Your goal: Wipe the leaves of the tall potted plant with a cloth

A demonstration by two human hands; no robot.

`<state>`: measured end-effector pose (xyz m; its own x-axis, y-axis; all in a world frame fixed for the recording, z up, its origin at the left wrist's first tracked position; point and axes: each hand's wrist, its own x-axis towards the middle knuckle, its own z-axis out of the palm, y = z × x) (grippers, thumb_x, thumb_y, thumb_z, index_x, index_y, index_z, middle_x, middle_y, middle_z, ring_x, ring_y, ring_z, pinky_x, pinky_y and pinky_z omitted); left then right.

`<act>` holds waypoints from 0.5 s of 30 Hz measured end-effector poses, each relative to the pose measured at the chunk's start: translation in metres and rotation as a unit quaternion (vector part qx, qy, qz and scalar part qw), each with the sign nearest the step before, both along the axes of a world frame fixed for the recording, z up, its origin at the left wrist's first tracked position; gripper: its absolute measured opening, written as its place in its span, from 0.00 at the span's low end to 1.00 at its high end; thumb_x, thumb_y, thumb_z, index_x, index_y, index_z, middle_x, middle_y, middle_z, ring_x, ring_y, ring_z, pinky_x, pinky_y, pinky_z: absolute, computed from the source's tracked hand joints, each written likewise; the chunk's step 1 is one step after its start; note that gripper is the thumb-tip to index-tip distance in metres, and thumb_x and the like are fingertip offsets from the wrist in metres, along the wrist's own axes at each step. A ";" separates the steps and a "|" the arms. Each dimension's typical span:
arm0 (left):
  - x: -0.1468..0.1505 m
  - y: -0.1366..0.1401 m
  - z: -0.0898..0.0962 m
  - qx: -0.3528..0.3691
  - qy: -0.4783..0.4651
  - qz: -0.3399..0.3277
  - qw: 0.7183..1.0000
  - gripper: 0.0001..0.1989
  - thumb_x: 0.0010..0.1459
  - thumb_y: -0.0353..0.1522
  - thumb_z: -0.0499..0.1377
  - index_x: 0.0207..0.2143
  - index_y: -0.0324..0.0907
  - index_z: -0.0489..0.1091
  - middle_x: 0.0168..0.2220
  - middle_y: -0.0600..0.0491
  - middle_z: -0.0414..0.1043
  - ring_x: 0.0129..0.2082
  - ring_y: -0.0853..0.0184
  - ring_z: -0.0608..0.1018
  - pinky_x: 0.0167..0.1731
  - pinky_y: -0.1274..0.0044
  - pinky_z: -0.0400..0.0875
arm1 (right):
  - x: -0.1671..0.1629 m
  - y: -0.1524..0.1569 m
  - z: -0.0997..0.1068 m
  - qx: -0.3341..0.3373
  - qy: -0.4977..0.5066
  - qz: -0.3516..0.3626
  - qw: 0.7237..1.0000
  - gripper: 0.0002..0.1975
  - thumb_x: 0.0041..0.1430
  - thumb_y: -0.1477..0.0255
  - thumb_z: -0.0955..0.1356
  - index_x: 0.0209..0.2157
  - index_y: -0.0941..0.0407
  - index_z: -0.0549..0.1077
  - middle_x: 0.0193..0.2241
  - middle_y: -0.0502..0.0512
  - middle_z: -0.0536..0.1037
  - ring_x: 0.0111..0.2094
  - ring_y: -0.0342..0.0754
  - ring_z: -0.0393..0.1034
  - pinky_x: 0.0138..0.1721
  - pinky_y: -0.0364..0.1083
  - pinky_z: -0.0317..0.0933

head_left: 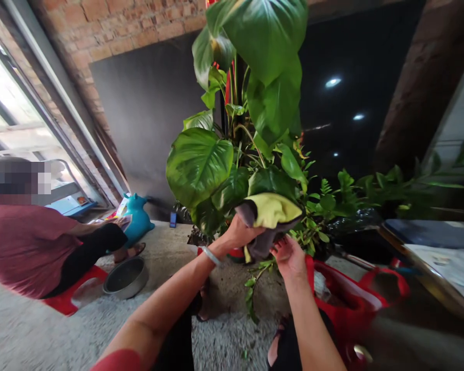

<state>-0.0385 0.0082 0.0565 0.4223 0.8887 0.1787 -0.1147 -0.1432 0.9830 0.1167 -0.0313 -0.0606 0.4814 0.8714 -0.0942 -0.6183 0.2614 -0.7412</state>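
My left hand (242, 232), a pale bangle on its wrist, grips a yellow and grey-brown cloth (274, 211). The cloth is bunched up against the lower leaves of a tall potted plant with big green leaves (201, 162). Just right of and below the cloth is my right hand (290, 257), palm turned up. Its fingers are loosely bent and somewhat apart, with the fingertips close to the cloth's lower edge; whether they touch it is unclear. The plant's pot is mostly hidden behind my hands and the cloth.
At left a person (31, 247) sits on a red stool (71, 299) beside a grey basin (126, 278). A teal animal-shaped toy (137, 219) and a phone (172, 220) are beyond. A red bag (344, 293) and a table (441, 257) stand at right.
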 end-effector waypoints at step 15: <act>-0.017 0.016 0.030 0.012 -0.085 -0.018 0.996 0.24 0.39 0.22 0.71 0.42 0.40 0.80 0.41 0.49 0.82 0.53 0.54 0.78 0.57 0.65 0.70 | -0.009 0.001 0.005 0.004 -0.055 0.020 0.998 0.14 0.41 0.60 0.73 0.29 0.49 0.69 0.31 0.48 0.80 0.36 0.52 0.75 0.38 0.54 0.70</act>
